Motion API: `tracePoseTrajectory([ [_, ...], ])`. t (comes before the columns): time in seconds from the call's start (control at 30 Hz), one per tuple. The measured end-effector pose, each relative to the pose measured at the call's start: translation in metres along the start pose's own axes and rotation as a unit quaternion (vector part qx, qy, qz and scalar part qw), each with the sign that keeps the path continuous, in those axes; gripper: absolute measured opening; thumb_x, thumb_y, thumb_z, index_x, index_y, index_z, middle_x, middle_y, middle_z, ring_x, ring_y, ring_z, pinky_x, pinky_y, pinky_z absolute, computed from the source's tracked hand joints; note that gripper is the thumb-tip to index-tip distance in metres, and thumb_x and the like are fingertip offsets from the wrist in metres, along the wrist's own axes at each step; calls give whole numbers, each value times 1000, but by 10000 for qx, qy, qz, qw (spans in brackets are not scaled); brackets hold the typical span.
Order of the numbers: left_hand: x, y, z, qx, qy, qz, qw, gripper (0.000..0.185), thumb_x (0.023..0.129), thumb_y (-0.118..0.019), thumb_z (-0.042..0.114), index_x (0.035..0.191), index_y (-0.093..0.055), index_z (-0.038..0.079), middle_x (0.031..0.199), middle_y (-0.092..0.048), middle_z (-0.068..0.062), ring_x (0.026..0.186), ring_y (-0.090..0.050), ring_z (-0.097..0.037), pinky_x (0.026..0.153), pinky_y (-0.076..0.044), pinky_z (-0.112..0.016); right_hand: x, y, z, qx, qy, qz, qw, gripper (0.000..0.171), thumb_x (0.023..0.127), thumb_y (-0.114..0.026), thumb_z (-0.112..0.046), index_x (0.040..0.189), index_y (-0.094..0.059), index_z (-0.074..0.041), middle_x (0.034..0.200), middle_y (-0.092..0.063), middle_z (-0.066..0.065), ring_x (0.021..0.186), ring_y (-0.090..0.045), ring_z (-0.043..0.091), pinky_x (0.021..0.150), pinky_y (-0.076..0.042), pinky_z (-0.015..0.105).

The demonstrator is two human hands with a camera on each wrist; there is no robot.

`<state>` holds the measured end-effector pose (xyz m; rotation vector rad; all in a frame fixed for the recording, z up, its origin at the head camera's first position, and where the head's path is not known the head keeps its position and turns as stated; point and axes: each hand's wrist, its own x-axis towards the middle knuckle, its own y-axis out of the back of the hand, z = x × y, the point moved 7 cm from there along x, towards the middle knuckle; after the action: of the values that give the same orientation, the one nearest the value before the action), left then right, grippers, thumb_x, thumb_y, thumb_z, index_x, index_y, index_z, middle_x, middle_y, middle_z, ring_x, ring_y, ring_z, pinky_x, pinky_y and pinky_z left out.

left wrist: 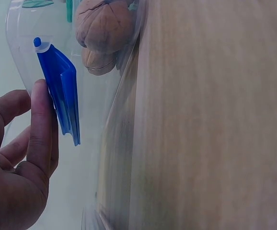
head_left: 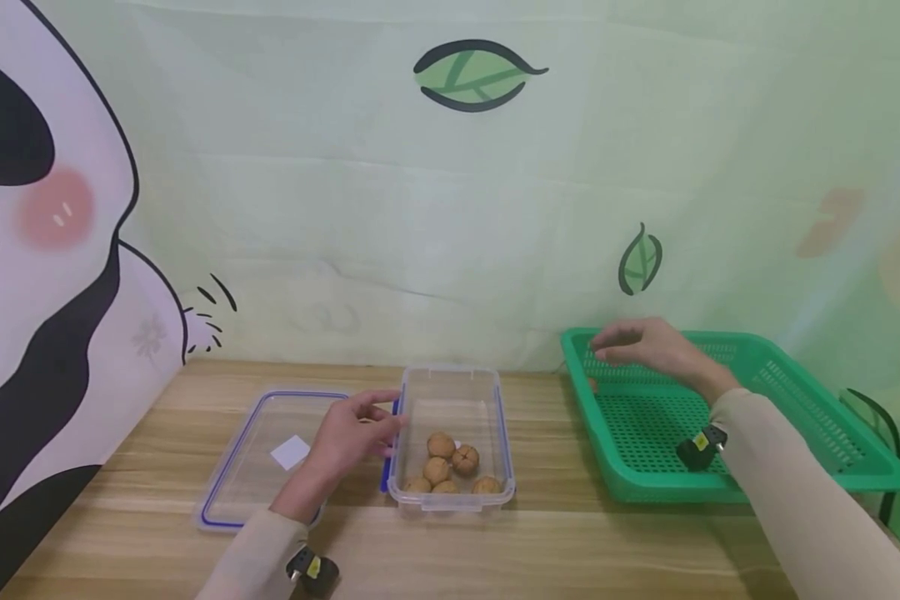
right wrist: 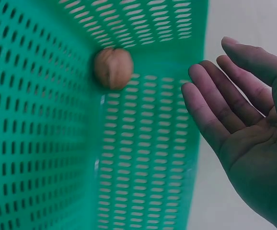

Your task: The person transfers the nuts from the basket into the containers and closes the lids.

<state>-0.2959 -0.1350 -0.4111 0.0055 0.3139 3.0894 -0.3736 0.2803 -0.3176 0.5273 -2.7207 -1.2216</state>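
Note:
My left hand (head_left: 356,433) is at the left side of a clear plastic box (head_left: 450,502), its loosely bent fingers touching the wall beside a blue latch (left wrist: 62,91). Several walnuts (head_left: 440,445) lie in the near half of the box. Over the left part of a green basket (head_left: 615,479), my right hand (head_left: 656,350) hovers with relaxed fingers and nothing in it. One walnut (right wrist: 113,68) sits in a corner of the basket, blurred in the right wrist view and mostly hidden in the head view.
A clear lid (head_left: 247,475) with a blue seal and a white label lies left of the box, partly behind the left arm. A printed cloth (head_left: 345,208) hangs behind the wooden table (head_left: 555,550). Cables run near the basket's right end.

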Motion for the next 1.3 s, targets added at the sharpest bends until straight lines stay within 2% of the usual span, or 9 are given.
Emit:
tracePoseTrajectory([
  [0.23, 0, 0, 0, 7, 3, 13, 10000, 45, 97, -77, 3, 141, -65, -1, 106, -68, -19, 78, -70, -22, 68, -67, -34, 10, -8, 22, 135, -291, -238, 9992, 44, 104, -70, -29, 138, -67, -1, 141, -64, 22, 119, -68, 41, 111, -48, 65],
  [0.43, 0, 0, 0, -4, -38, 0, 10000, 45, 97, -77, 3, 140, -65, -2, 105, -68, -19, 78, -70, -22, 68, -67, -34, 17, -16, 35, 62, -315, -373, 9988, 41, 104, -70, -21, 136, -66, 4, 139, -64, 25, 118, -69, 40, 103, -58, 54],
  [0.73, 1, 0, -1, 72, -21, 28, 10000, 44, 97, -77, 4, 140, -65, -1, 106, -68, -19, 78, -70, -22, 69, -68, -34, 20, -27, 39, -70, -173, -726, 9972, 42, 104, -66, -16, 140, -62, 8, 139, -64, 26, 121, -67, 41, 98, -61, 50],
  [1.0, 0, 0, 0, 71, -33, 40, 10000, 44, 97, -77, 3, 139, -66, -2, 104, -68, -19, 77, -70, -22, 67, -67, -34, 21, -36, 39, -522, -91, -974, 9938, 41, 105, -67, -18, 138, -64, 7, 141, -63, 27, 123, -66, 41, 99, -61, 50],
  [1.3, -2, 1, 2, -20, -77, 1, 10000, 44, 97, -77, 3, 139, -65, -4, 104, -68, -20, 76, -70, -21, 66, -67, -34, 22, -38, 39, -591, -239, -896, 9939, 20, 100, -69, -11, 115, -74, 2, 116, -72, 14, 107, -71, 32, 92, -64, 49],
])
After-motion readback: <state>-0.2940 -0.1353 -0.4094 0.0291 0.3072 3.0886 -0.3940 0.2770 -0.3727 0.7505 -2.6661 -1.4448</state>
